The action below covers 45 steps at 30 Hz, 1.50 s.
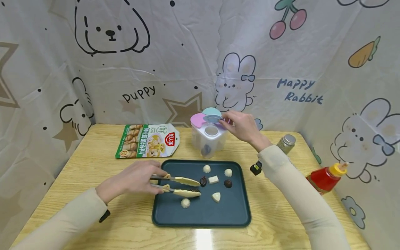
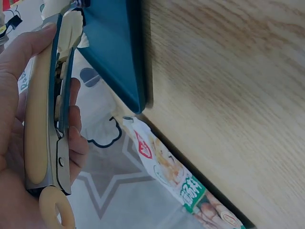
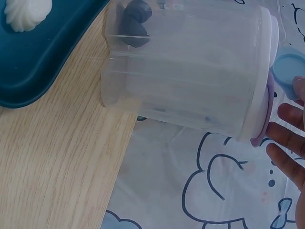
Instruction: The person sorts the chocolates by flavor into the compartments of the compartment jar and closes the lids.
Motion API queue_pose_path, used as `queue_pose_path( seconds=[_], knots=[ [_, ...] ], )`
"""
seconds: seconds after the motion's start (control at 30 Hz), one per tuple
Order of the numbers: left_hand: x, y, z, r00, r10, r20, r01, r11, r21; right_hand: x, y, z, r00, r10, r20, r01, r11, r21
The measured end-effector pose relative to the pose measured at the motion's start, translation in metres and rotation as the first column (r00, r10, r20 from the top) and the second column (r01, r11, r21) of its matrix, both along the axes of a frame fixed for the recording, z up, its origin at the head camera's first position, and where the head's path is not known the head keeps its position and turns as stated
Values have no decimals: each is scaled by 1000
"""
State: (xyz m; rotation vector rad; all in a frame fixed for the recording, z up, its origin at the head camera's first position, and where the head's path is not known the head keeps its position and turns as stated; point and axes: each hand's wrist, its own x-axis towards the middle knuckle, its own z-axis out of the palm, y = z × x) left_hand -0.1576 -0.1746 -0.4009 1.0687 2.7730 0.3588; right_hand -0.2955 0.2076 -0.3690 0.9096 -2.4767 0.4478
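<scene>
Near the front edge of the surface (image 1: 93, 152), the left hand (image 1: 132, 178) is clamped on a pair of cream-handled tongs (image 1: 176, 185), fingers curled round both arms, the tips a little apart over the left part of the dark teal tray (image 1: 237, 215). Tips sit just beside a dark chocolate-like piece (image 1: 203, 181), nothing caught between them. More pieces lie on the tray: white swirls (image 1: 185, 203), a white block (image 1: 213, 179), a dark round one (image 1: 228, 183), a white wedge (image 1: 216, 197).

Behind the tray, toward the back edge, stands the clear container (image 1: 207, 140) with coloured flip lids. Right hand (image 1: 242, 126) pinches the blue lid (image 1: 213, 118), holding it up over an open round hole; the right wrist view shows the other fingers straight beside the rim. Dark pieces already lie at the container bottom (image 3: 135, 21).

Risks, judged: the tong tips look smooth, so a small piece could slip out during the carry and roll off the tray. The hole looks narrow, so a piece might hit the rim and bounce. The lid could drop shut if the pinch loosens. The light container may tip if pushed.

Elsewhere: a food packet (image 1: 147, 140) at back left, a glass jar (image 1: 286, 143) and a red squeeze bottle (image 1: 326, 177) at the right edge.
</scene>
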Motion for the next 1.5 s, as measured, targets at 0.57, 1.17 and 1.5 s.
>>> queue_pose_path(
  seconds=[0.57, 1.17, 1.5],
  knots=[
    [0, -4, -3, 999, -11, -48, 12, 1000, 15, 1, -1, 1, 1000, 1, -4, -1, 1000, -7],
    [-40, -4, 63, 940, 101, -326, -48, 985, 166, 1, -1, 1, 1000, 0, -20, 0, 1000, 0],
    [-59, 11, 70, 945, 190, -268, -136, 969, 208, 1, -1, 2, 1000, -6, -14, 6, 1000, -2]
  ],
)
